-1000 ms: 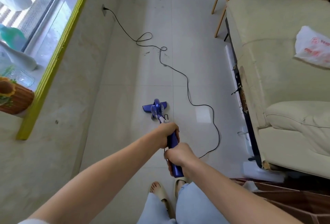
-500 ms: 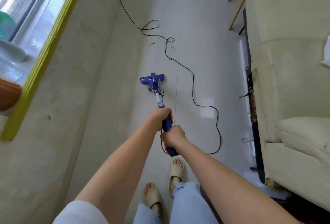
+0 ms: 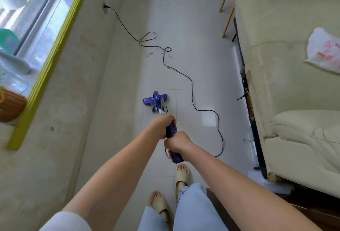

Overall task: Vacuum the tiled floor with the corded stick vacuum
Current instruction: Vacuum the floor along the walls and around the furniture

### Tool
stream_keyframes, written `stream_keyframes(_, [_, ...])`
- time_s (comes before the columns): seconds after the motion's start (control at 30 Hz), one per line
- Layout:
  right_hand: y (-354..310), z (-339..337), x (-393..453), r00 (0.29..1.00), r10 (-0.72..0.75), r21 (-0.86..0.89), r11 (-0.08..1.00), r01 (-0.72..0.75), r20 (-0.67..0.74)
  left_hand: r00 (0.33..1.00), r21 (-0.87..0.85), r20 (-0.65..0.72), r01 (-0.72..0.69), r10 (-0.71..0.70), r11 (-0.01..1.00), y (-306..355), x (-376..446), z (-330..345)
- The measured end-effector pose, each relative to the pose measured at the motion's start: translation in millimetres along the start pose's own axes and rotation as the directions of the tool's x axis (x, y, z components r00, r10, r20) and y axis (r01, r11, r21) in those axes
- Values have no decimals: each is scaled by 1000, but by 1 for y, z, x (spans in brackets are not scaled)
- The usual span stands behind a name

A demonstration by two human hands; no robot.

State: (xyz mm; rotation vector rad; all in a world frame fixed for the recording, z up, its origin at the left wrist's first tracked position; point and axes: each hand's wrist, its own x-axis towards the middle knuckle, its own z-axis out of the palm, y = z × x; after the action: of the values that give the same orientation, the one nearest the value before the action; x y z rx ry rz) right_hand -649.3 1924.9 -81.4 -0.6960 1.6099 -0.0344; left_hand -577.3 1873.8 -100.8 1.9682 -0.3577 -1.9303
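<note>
Tiled floor (image 3: pixel 202 28): cord (image 3: pixel 192 87) loops ahead; both hands' grip clasps vacuum (image 3: pixel 156 102).

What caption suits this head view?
Both hands, left hand ahead of right hand, grip the blue corded stick vacuum on the pale tiled floor.

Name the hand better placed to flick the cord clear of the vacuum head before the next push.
Right. The right hand grips the handle's rear end, where the cord leaves and loops along the right side. The left hand grips farther forward and would probably have to cross over the vacuum.
</note>
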Motion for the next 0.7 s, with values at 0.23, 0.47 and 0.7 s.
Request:
stream_keyframes(0.23, [17, 10, -62, 1000, -17, -41, 999, 18, 22, 999, -59, 26, -20, 21, 998, -34, -39, -6])
stream_keyframes(0.47, [-2, -8, -107, 998, 6, -170, 985, 5, 69, 1000, 48, -3, -20, 21, 999, -25, -61, -8])
stream_keyframes(0.7, [-9, -9, -103, 999, -17, -137, 990, 23, 45, 1000, 72, 9, 12, -12, 997, -14, -61, -6])
